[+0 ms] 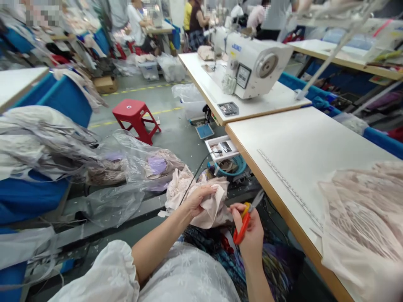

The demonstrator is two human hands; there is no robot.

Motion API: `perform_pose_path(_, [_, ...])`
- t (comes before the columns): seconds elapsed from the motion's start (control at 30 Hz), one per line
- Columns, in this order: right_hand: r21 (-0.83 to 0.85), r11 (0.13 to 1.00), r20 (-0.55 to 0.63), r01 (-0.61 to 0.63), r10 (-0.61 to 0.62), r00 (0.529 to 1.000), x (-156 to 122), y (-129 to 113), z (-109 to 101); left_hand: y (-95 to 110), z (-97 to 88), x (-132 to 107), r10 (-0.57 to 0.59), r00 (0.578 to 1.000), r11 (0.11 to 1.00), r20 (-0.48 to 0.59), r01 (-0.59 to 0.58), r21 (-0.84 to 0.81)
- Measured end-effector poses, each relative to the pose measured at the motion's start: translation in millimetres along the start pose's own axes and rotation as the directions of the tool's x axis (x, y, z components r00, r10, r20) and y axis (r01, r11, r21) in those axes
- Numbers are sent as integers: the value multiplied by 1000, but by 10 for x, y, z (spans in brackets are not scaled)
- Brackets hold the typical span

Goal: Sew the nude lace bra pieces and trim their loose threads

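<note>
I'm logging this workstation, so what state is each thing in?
Left hand: gripping the beige cloth
Beige cloth: bunched, creased
Right hand: holding the scissors
Scissors: blades pointing away from the beige cloth
Red stool: upright, unoccupied
Sewing machine: upright; whether it is on, cannot tell
Fabric on the table: heaped, rumpled

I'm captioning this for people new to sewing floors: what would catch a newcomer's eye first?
Probably the red-and-yellow-handled scissors in the right hand, below centre, close by the pale fabric held in the left hand. After that, the bright red stool standing left of centre, and the white sewing machine on the tabletop at upper right.
</note>
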State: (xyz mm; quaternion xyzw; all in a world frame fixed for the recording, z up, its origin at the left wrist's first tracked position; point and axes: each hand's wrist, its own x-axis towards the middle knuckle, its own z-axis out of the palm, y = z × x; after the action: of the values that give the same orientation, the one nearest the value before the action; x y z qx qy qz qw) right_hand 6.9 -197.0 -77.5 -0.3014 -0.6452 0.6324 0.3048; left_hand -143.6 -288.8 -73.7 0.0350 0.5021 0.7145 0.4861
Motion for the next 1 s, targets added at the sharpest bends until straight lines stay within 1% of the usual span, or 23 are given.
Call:
perform_pose_path(0.03, [-37,999,10,16,-16,1000,-28,27,-24,38,-16,-8,57,997,998,-51,-57,-7])
perform_pose_path(0.1, [-74,997,6,39,-38,999,-56,117,-76,137,-55,-26,162,977,986,-141,-165,-5])
perform_pose_path(0.17, [-83,996,2,39,-39,999,-32,204,-103,237,-78,-59,255,944,967,-208,-256,23])
perform_pose_path(0.23, [-68,997,5,32,-32,999,23,224,-76,304,-59,-116,325,911,945,-253,-323,53])
perform_pose_path(0.33, [3,999,67,51,-51,996,111,94,58,323,58,-229,415,867,910,-275,-388,150])
perform_pose_path(0.4, [12,997,130,72,-73,989,177,-42,171,310,155,-299,446,857,890,-257,-394,230])
perform_pose_path(0.43, [-14,997,151,78,-75,986,212,-105,222,304,195,-328,443,863,888,-241,-385,252])
perform_pose_path(0.47, [-49,995,156,82,-73,985,248,-160,265,300,224,-350,420,879,897,-225,-365,248])
perform_pose_path(0.5, [-79,993,149,82,-70,986,283,-205,297,298,242,-365,376,902,919,-211,-334,208])
perform_pose_path(0.57, [-75,995,138,68,-57,989,341,-268,329,300,244,-377,240,955,971,-174,-238,36])
perform_pose_path(0.63, [24,999,171,27,-31,985,382,-312,336,301,215,-369,114,986,979,-118,-132,-156])
perform_pose_path(0.7, [135,990,243,-39,5,970,405,-357,343,298,179,-350,62,995,960,-75,-80,-267])
perform_pose_path(0.8, [226,966,319,-123,46,947,412,-432,391,280,135,-313,62,997,939,-49,-75,-336])
perform_pose_path(0.9, [245,960,306,-132,53,951,397,-463,437,255,102,-276,53,998,912,-23,-57,-406])
perform_pose_path(1.0, [200,975,282,-95,36,959,368,-382,393,222,92,-264,30,999,899,-10,-32,-437])
